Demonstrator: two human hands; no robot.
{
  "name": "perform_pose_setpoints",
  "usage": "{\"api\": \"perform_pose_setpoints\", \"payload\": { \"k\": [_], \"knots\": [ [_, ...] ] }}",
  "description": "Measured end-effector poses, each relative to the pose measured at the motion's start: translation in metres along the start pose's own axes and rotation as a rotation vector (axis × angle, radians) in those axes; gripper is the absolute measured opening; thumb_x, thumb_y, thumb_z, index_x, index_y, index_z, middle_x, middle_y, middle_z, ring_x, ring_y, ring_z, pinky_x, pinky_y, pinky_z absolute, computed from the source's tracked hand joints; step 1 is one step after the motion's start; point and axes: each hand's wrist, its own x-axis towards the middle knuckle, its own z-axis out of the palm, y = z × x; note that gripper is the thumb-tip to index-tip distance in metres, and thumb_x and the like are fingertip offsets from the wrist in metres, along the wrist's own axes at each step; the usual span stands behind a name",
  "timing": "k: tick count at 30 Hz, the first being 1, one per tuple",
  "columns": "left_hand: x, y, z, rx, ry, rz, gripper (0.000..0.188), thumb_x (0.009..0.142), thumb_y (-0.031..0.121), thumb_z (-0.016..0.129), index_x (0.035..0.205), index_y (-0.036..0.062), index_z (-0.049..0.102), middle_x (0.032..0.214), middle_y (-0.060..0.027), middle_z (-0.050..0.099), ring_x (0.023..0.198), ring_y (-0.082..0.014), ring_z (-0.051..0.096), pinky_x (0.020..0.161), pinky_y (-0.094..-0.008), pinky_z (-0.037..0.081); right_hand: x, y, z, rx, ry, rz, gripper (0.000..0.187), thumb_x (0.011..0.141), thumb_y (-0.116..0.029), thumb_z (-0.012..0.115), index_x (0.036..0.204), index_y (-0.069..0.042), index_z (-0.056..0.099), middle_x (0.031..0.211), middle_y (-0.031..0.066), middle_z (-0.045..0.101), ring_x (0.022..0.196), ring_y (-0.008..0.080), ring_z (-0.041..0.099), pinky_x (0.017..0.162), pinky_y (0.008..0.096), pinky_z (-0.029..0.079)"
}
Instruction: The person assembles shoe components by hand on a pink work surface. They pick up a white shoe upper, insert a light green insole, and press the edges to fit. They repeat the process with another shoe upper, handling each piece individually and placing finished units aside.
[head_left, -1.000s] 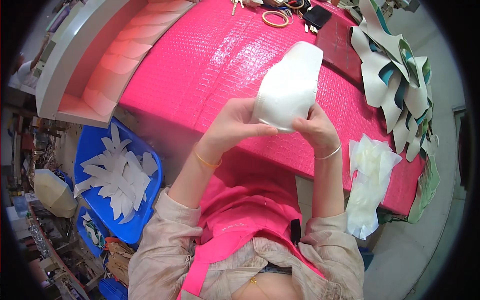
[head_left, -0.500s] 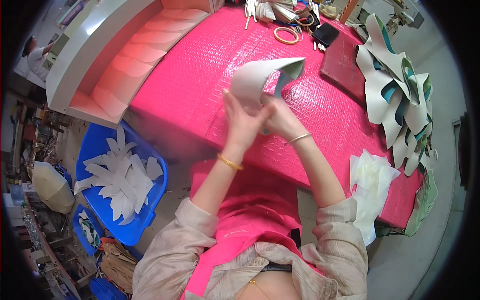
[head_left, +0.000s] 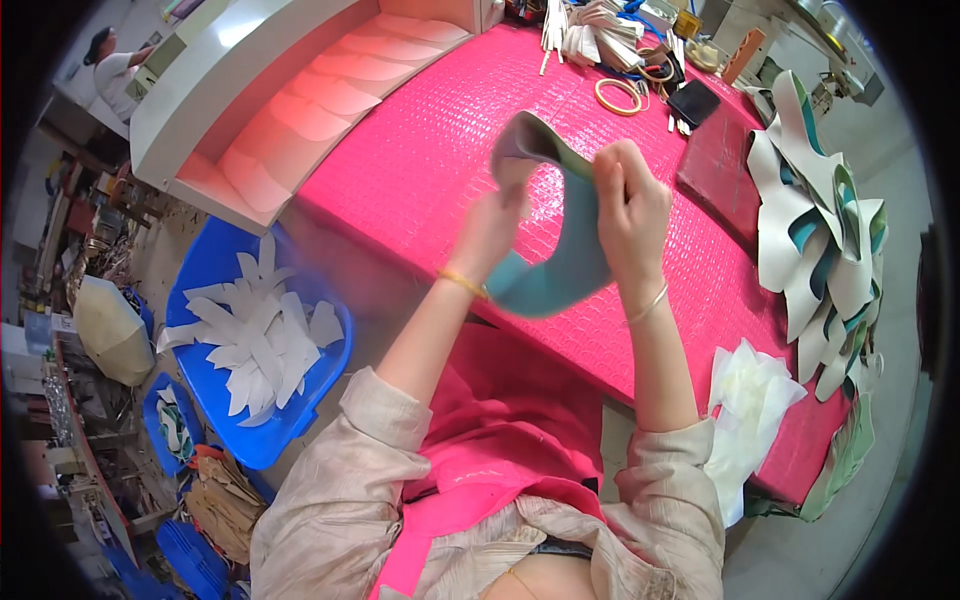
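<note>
A shoe upper (head_left: 565, 265), teal on its inner face with a grey-green part at the top, is held up in a bent loop over the near part of the pink-covered table. My left hand (head_left: 492, 232), somewhat smeared by motion, grips its left side. Closed fingers of my right hand (head_left: 634, 200) pinch its upper right edge. The fingertips of both hands are partly hidden. Over the table's right edge hangs a pile of similar white uppers (head_left: 825, 235) with teal and green linings.
A white machine with a red-lit slot (head_left: 330, 90) holds several pale pieces at the far left. White strips fill a blue basket (head_left: 335, 365) beside the table. Tape rolls (head_left: 618, 97), a black pouch (head_left: 694, 102), a dark red board (head_left: 718, 175) and translucent sheets (head_left: 750, 410) lie on the table.
The shoe upper has turned, so its teal inner face shows instead of the white outside. My hands have moved apart, the right one up and to the right. The view has shifted slightly.
</note>
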Motion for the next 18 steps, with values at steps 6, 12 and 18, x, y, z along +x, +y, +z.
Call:
{"api": "perform_pose_setpoints", "payload": {
  "k": [6, 12, 18],
  "knots": [
    [-0.068, 0.071, 0.007, -1.548, -0.409, 0.221, 0.046, 0.093, 0.039, 0.038, 0.118, 0.002, 0.049, 0.115, -0.0105, 0.055, 0.106, -0.0218, 0.051, 0.094, -0.0367, 0.037, -0.018, 0.084, -0.032, 0.438, -0.383, 0.487, 0.031, 0.089, -0.028, 0.048, 0.094, -0.002, 0.063, 0.071, 0.005, 0.057, 0.071, 0.0146, 0.055, 0.067, 0.0312, 0.045],
    [-0.034, 0.083, 0.023, -1.334, -0.383, 0.334, 0.061, 0.091, 0.051, 0.033, 0.125, 0.001, 0.041, 0.119, -0.0107, 0.052, 0.11, -0.0219, 0.049, 0.096, -0.0375, 0.036, -0.012, 0.022, -0.074, -0.196, 0.153, -0.111, 0.03, 0.081, -0.019, 0.06, 0.105, -0.001, 0.055, 0.096, 0.0117, 0.057, 0.088, 0.0232, 0.056, 0.08, 0.0319, 0.043],
    [-0.041, 0.106, 0.035, -0.778, -0.357, 0.368, 0.061, 0.093, 0.05, 0.026, 0.122, -0.0003, 0.045, 0.113, -0.011, 0.054, 0.105, -0.0192, 0.051, 0.088, -0.0314, 0.042, 0.016, -0.036, -0.066, -0.105, 0.072, -0.372, 0.027, 0.071, -0.007, 0.067, 0.095, 0.001, 0.059, 0.083, 0.0091, 0.061, 0.076, 0.0214, 0.059, 0.068, 0.0285, 0.047]
  ]
}}
